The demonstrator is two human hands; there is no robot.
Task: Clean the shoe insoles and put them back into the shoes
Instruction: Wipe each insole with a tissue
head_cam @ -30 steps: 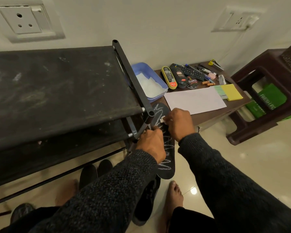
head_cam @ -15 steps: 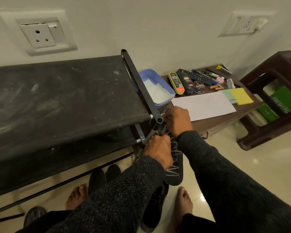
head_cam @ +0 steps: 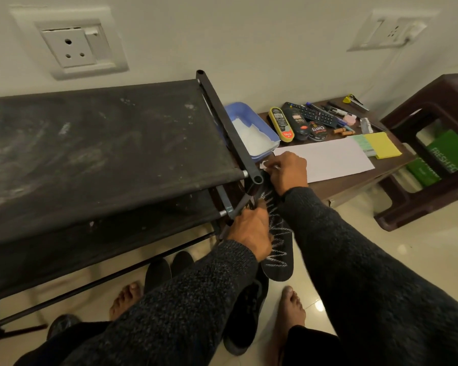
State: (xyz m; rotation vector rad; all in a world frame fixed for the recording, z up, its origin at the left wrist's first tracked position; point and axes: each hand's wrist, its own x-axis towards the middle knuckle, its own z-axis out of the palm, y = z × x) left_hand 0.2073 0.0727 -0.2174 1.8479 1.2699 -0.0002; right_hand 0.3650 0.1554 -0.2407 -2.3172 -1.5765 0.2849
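Note:
A black insole (head_cam: 278, 249) with a white zigzag pattern hangs upright beside the corner of the shoe rack. My left hand (head_cam: 250, 231) grips its middle from the left. My right hand (head_cam: 288, 171) is at the insole's top end and pinches a small white wipe (head_cam: 263, 165) against it. The insole's upper part is hidden behind my hands. A black shoe (head_cam: 245, 315) lies on the floor below, between my bare feet. Two more black shoes (head_cam: 167, 270) stand under the rack.
The black fabric shoe rack (head_cam: 98, 154) fills the left. A low brown table (head_cam: 360, 178) holds a blue tub of white wipes (head_cam: 254, 133), polish tins, remotes, a white sheet and yellow pads. A brown plastic stool (head_cam: 434, 154) stands at right.
My right hand has slid up the insole from its middle to its top end. The left hand keeps its grip. The camera has tilted down slightly.

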